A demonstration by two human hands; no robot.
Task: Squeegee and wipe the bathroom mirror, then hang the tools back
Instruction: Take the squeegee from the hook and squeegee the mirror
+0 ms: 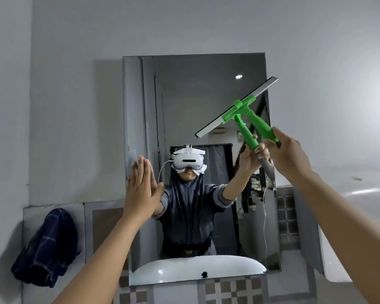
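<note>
A rectangular mirror point(206, 88) hangs on the grey wall straight ahead. My right hand point(287, 152) grips the handle of a green squeegee point(241, 110), whose metal blade slants from lower left to upper right against the mirror's right half. My left hand point(140, 189) is flat, fingers together and pointing up, pressed on the mirror's left edge. The glass reflects me, both arms and the squeegee. A dark blue checked cloth point(46, 246) hangs on the wall at the lower left, away from both hands.
A white basin rim shows in the mirror's reflection point(198, 268) at the bottom. Checked grey tiles point(228, 290) run below the mirror. A white curved fixture point(349, 207) juts in at the right, close to my right forearm. Bare grey wall surrounds the mirror.
</note>
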